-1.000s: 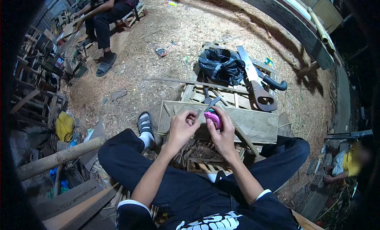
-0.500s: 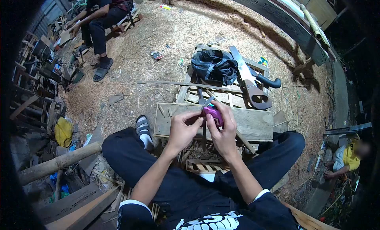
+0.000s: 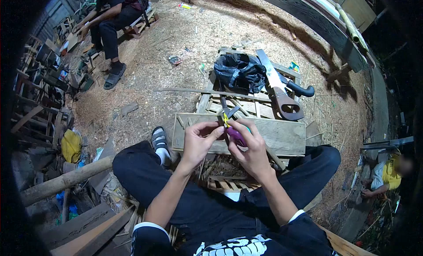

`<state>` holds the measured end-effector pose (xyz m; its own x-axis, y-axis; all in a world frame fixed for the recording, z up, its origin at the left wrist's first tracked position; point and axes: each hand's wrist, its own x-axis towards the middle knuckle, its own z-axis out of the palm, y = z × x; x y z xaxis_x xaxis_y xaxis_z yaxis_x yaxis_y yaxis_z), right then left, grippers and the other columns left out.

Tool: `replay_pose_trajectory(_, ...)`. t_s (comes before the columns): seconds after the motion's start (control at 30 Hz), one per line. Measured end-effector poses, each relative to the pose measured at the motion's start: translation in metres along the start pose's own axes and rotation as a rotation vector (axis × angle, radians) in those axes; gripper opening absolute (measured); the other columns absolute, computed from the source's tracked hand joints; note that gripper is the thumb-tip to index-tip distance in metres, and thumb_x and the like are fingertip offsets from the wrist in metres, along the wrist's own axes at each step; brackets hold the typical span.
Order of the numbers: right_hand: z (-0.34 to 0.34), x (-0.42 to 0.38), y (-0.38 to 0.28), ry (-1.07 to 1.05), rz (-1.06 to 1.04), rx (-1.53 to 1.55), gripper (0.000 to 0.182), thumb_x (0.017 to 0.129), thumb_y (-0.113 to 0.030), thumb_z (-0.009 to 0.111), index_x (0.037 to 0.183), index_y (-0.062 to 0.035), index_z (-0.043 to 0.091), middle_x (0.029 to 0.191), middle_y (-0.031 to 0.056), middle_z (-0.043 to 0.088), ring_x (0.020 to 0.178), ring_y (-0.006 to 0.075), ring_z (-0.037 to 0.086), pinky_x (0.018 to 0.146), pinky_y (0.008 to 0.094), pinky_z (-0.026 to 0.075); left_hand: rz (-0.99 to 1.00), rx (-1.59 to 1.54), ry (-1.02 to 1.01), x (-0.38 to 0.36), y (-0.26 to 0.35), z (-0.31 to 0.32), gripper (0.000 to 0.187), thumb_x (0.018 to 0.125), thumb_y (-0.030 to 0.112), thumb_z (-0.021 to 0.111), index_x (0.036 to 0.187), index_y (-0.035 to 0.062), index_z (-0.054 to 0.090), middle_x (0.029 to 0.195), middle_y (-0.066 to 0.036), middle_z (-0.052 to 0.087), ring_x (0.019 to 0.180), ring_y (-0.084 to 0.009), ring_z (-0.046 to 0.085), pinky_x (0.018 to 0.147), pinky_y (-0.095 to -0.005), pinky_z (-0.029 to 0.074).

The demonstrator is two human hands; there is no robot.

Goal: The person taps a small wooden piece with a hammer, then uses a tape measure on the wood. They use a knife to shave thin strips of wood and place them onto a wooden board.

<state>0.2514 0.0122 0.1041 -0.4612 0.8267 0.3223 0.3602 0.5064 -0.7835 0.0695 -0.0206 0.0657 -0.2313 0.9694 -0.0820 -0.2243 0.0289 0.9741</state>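
My right hand is closed around a small purple tape measure with a bit of teal on it. A short yellow strip sticks up from its front. My left hand pinches at the strip's near end, thumb and fingers together; the exact contact is partly hidden. Both hands are above the near edge of a low wooden bench board. Just beyond the fingers, a dark-handled tool with a metal head lies on the slats.
A handsaw, a black curved handle and a black plastic bag lie on the slatted bench. Bamboo juts in at left. One person sits at upper left, another at right. Wood shavings cover the ground.
The yellow strip now shows between my hands, where it was not visible before. My right hand has turned the purple tape measure slightly and lowered it; the left hand has shifted a little left.
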Motion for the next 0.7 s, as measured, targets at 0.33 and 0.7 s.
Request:
replay_pose_trajectory(0.33,-0.017,0.011,0.014,-0.175,-0.103,0.031,0.05,0.086,0.002,0.072,0.136,-0.0037,0.066,0.134,0.0179,0.064,0.121,0.0367,0.067,0.1,0.0422,0.056,-0.013,0.158,-0.021,-0.001,-0.003,-0.002,0.012,0.096,0.006,0.078,0.103,-0.0046,0.076,0.097,-0.009,0.079,0.089,-0.014,0.075,0.082,-0.0286,0.06)
replay_pose_trajectory(0.7,-0.025,0.013,0.012,-0.326,-0.082,0.011,0.059,0.087,-0.007,0.077,0.144,-0.0045,0.058,0.136,0.0199,0.06,0.118,0.0433,0.065,0.098,0.0475,0.056,0.002,0.146,0.001,-0.007,-0.002,0.002,0.017,0.1,0.008,0.074,0.107,-0.0065,0.077,0.1,-0.011,0.079,0.092,-0.0147,0.075,0.086,-0.0289,0.06)
